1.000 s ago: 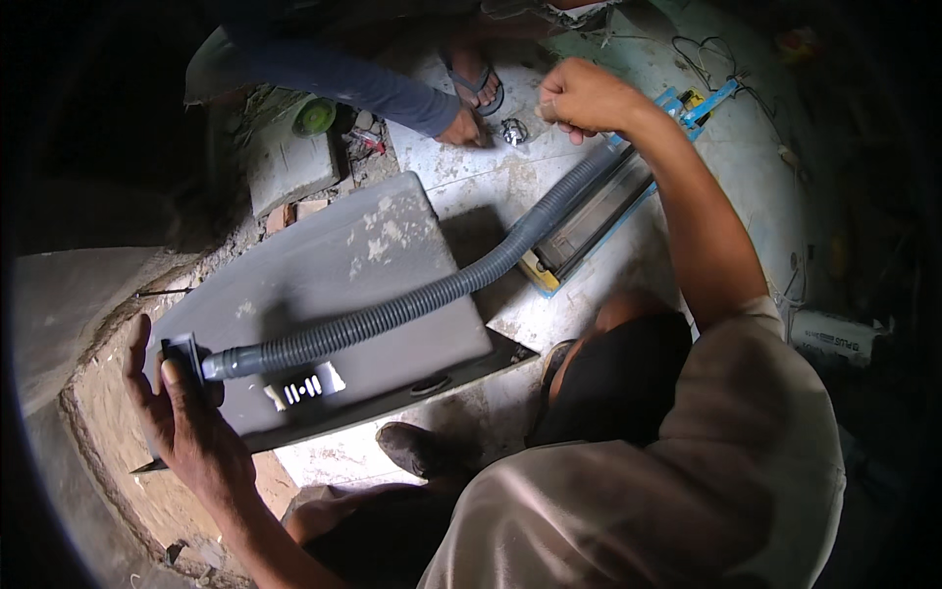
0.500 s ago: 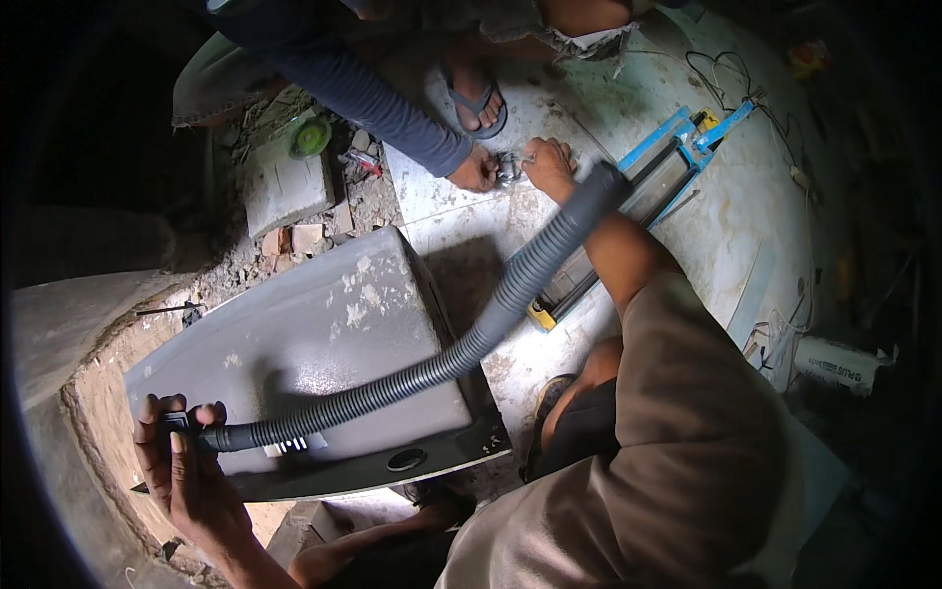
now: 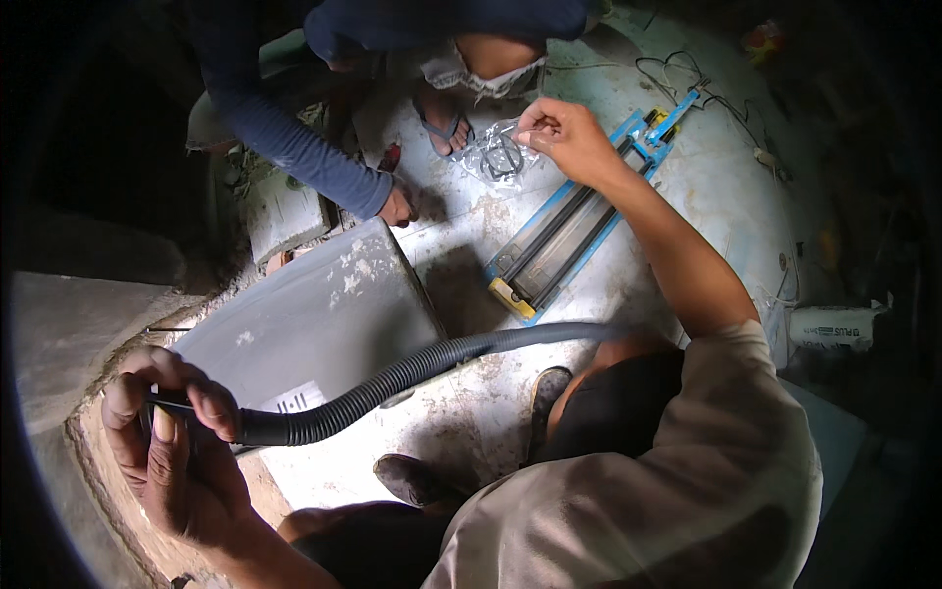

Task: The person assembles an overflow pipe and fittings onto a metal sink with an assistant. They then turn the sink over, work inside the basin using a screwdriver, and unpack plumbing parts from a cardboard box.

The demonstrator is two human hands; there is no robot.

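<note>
My left hand is closed round the dark fitting at one end of a black corrugated hose. The hose curves right, its far part smoother and blurred, reaching over near my knee. At the far middle my right hand pinches the edge of a clear plastic bag with black rings showing inside. Below the hose stands a grey box-shaped basin, pale patches on its side and a label near my left hand. A co-worker's hand in a navy sleeve is low near the basin's far corner.
A blue tile cutter with yellow ends lies right of the basin. Cables trail across the floor at the far right, and a white package rests there too. The co-worker's sandalled foot is beside the bag. Rubble and a concrete slab lie left.
My right hand has raised the plastic bag off the floor, and the co-worker's hand has moved away from it. The hose's free end has dropped toward my knee. My view has shifted.
</note>
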